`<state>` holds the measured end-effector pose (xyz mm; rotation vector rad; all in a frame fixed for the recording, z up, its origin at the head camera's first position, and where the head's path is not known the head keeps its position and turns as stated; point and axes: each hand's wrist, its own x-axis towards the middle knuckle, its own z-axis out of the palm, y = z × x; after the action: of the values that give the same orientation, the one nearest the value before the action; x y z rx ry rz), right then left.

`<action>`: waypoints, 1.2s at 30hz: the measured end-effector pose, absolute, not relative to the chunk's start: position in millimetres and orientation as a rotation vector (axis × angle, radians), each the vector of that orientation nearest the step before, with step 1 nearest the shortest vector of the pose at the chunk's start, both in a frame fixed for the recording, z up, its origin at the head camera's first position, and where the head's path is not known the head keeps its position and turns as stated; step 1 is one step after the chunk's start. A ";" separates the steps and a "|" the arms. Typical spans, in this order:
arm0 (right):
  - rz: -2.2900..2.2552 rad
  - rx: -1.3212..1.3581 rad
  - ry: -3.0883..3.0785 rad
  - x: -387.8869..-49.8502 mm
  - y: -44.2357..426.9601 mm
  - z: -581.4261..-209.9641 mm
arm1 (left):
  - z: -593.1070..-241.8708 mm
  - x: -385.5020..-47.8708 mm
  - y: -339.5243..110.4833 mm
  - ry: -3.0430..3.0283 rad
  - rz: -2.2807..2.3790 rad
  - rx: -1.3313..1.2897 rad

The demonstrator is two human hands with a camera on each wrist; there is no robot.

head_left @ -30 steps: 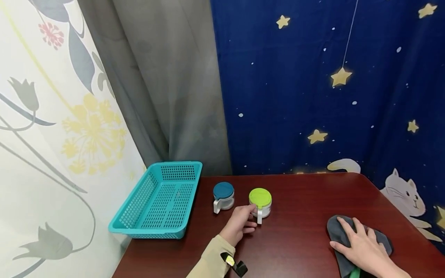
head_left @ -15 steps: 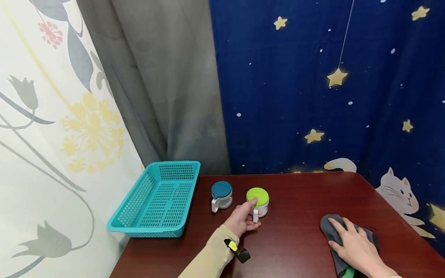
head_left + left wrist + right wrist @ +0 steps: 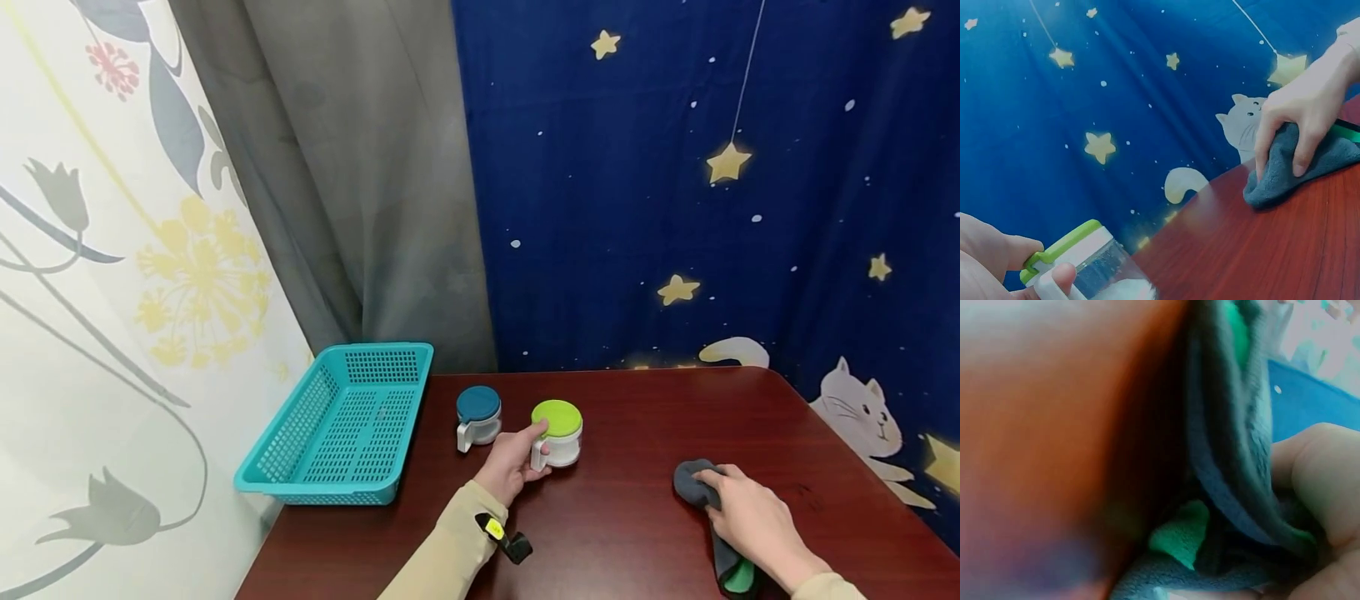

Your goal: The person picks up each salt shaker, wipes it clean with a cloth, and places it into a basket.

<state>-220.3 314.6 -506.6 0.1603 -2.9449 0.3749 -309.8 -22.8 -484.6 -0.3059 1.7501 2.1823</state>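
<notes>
The head view alone shows the teal basket [image 3: 322, 486] and, just right of it, the blue-lidded jar [image 3: 478, 413]; the green-lidded jar [image 3: 561, 443] is farther right of the basket. The left wrist view shows the white contents [image 3: 1127, 290] of this jar, which the head view does not. In the right wrist view, the folds of the grey cloth [image 3: 696, 483] appear very near. Right of the basket, the left hand [image 3: 512, 468] reaches forward, thumb at the lid, its grip clamped on the handle [image 3: 537, 455]. Farthest right of the basket, the right hand [image 3: 756, 515] bends palm down over the table [image 3: 622, 533], its grip clamped on the bunched cloth
</notes>
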 end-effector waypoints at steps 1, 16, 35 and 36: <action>0.406 0.153 -2.945 -221.0 315.0 -504.4 | -482.4 -308.4 -23.3 1.752 2.191 -0.297; 0.669 0.356 -2.483 -226.8 236.6 -472.9 | -457.1 -281.0 -28.1 1.704 2.377 -0.304; 0.715 0.422 -2.228 -212.9 140.4 -475.8 | -458.9 -252.7 -25.3 1.916 2.458 -0.366; 0.718 0.423 -2.229 -211.1 138.5 -477.3 | -459.0 -251.4 -24.9 1.937 2.458 -0.366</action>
<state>-211.1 138.5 -477.3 0.4230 -2.2291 0.7177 -251.4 -24.9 -459.0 -0.3657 1.9365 2.4579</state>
